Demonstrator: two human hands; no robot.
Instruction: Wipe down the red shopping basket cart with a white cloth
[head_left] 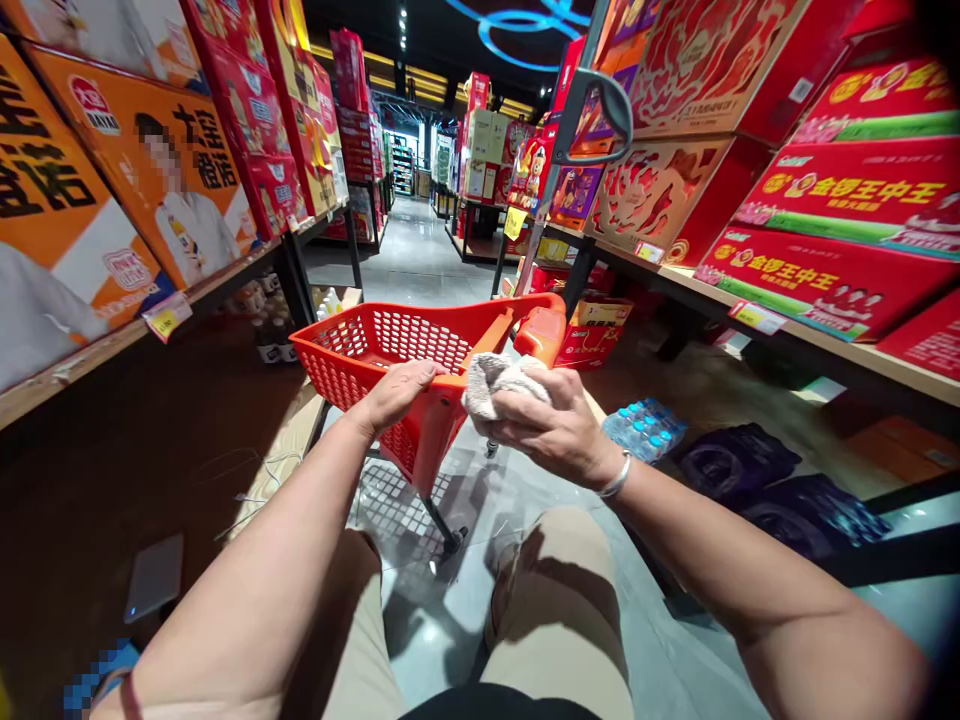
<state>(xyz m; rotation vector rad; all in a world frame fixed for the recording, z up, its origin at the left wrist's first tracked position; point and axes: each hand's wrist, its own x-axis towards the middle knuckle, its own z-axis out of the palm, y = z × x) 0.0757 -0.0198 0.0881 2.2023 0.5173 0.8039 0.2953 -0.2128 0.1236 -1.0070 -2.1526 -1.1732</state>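
An orange-red plastic shopping cart [428, 440] with perforated sides stands in front of my knees. My left hand [399, 396] rests over the near rim of its basket, fingers curled on the edge and partly hidden. A crumpled whitish cloth [491, 385] is bunched in my right hand [551, 415], against the basket's near right corner. Just beyond the cloth is a thick orange moulded part [541, 332] of the cart. One wheel [454, 541] shows on the floor below.
Shelves with orange drink cartons [142, 170] line the left side, and red gift boxes [832, 275] the right. Shrink-wrapped water bottles [645, 428] sit low on the right. A grey looped handle [619, 115] on a bar rises behind the cart. The tiled aisle [420, 235] runs ahead.
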